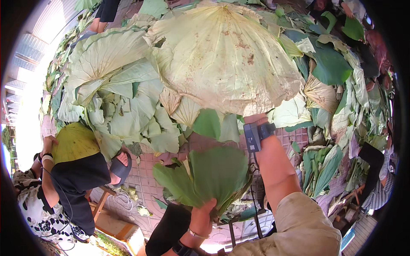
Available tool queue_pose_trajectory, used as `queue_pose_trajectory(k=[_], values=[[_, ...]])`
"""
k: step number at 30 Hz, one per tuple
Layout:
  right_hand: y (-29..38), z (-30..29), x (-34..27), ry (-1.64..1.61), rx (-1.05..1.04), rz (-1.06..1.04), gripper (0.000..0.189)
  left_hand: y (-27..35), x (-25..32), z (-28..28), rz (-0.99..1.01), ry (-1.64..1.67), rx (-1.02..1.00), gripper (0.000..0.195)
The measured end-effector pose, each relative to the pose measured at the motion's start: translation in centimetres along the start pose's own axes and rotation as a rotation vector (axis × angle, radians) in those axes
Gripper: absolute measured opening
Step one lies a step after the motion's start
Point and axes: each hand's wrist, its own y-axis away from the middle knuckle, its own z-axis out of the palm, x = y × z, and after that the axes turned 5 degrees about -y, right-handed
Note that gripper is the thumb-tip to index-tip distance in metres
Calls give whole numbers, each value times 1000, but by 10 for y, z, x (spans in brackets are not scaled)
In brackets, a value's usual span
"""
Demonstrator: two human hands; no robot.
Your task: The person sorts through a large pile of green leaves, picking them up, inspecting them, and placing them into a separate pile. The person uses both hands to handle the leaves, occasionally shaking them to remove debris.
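Note:
My left hand (205,206) grips a small stack of folded green lotus leaves (221,172) by their gathered lower end, thumb on top. My right forearm (275,160) reaches forward, with a camera-like device (252,137) strapped at the wrist. Over the right hand lies the edge of a large pale, dry lotus leaf (221,60) with brown spots, so its fingers are hidden. Just left of that leaf is a heap of pale green lotus leaves (128,108), overlapping and crumpled.
On the left a seated person (80,179) has a yellow-green leaf (75,144) over the knee. More leaves (330,60) cover the ground at right, near other people. Red paving (147,182) shows between. A black cable (253,192) hangs beside my right arm.

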Motion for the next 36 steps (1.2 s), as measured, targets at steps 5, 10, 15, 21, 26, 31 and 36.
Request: queue_pose_trajectory(k=[5, 10, 15, 21, 26, 31, 36], values=[[-1, 67, -16, -101, -111, -61, 56, 6, 7, -4, 23, 70, -8, 26], [-15, 161, -21, -97, -168, -135, 58, 7, 26, -26, 29, 25, -33, 23], [-37, 261, 3, 864, -284, -567, 34, 1, 44, -38, 92, 4, -39, 21], [-60, 391, 105, 1389, -70, -674, 25, -12, 57, -36, 410, -171, -28, 19], [-68, 414, 171, 1735, -129, -372, 55, -30, 55, -45, 684, -553, -148, 20], [-60, 383, 180, 1715, -225, -535, 85, -32, 41, -36, 177, 225, -125, 18], [-42, 366, 170, 1652, -343, -628, 95, -23, 38, -32, 386, 45, -176, 20]])
